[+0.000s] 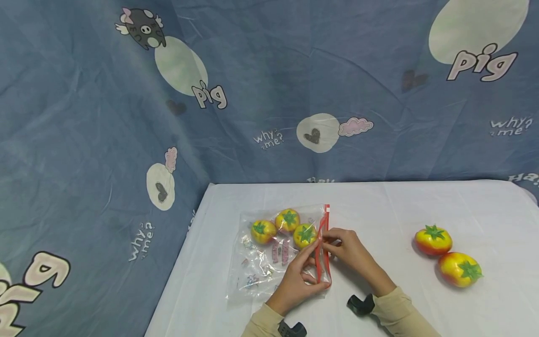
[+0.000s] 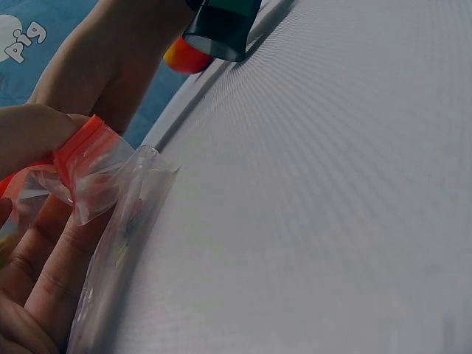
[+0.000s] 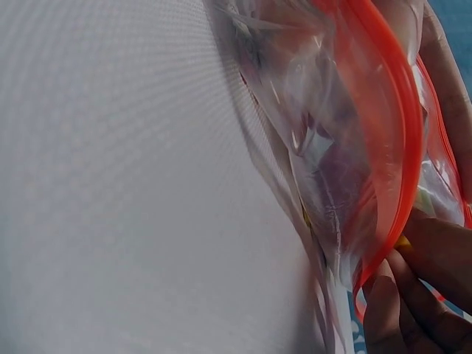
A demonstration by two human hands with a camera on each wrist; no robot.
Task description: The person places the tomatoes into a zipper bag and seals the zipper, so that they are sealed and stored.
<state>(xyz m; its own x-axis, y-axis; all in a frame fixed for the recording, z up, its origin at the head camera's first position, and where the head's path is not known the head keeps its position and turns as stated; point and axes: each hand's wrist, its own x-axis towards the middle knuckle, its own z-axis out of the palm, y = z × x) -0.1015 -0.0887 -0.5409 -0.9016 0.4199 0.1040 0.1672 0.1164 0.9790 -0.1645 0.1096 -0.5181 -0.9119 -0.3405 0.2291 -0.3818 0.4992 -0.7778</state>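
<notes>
A clear zip bag [image 1: 261,276] with red strips along its mouth lies on the white table, holding three yellow toy tomatoes [image 1: 287,220] with green star-shaped tops. My left hand [image 1: 296,283] grips the mouth's near part, thumb and fingers on either side of the plastic in the left wrist view. Across from it, my right hand [image 1: 347,248] pinches the red strip [image 3: 409,140] between thumb and fingertips. The two red strips stand apart between the hands. Plastic and fingers hide part of the bag's inside.
Two more red-and-yellow toy tomatoes, a farther one [image 1: 433,240] and a nearer one [image 1: 460,269], sit on the white table [image 1: 379,206] at the right. Blue printed cloth [image 1: 252,84] hangs behind and to the left. Dark wrist mounts [image 1: 360,305] project from both wrists.
</notes>
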